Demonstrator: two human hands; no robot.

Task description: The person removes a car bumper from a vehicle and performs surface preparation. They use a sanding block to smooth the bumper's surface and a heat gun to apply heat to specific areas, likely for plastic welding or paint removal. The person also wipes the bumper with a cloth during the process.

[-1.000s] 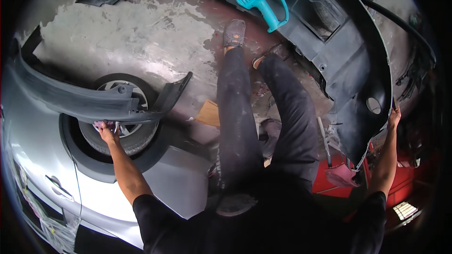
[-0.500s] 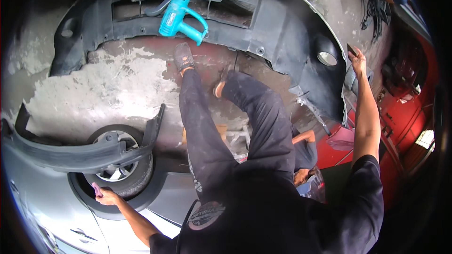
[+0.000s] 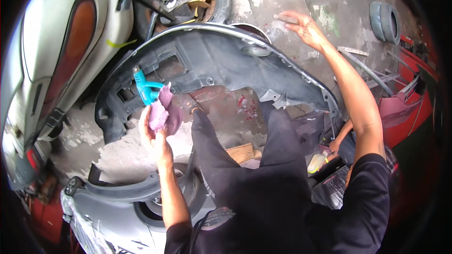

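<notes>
My left hand (image 3: 155,143) is raised in front of me, its fingers closed round a crumpled purple-pink sheet (image 3: 162,113); whether it is cloth or abrasive paper I cannot tell. Behind that sheet, a turquoise heat gun (image 3: 143,87) lies on the curved dark bumper cover (image 3: 226,59), its handle partly hidden. Farther off to the right, my right hand (image 3: 306,32) reaches out past the bumper's far edge. Its fingers and thumb pinch a small, thin, flat brownish piece (image 3: 286,18), blurred. That hand is apart from the bumper.
A loose wheel (image 3: 223,0) carrying scraps lies beyond the bumper. At the left stands a light-coloured car (image 3: 35,51); a grey car (image 3: 108,214) is below it. Two tyres (image 3: 390,23) and red body parts (image 3: 405,108) are right. A co-worker's hand (image 3: 334,146) shows near my right leg.
My view has swung toward the far left. My left hand has come up from beside the grey car's wheel with the purple-pink sheet. My right hand has reached farther out beyond the bumper.
</notes>
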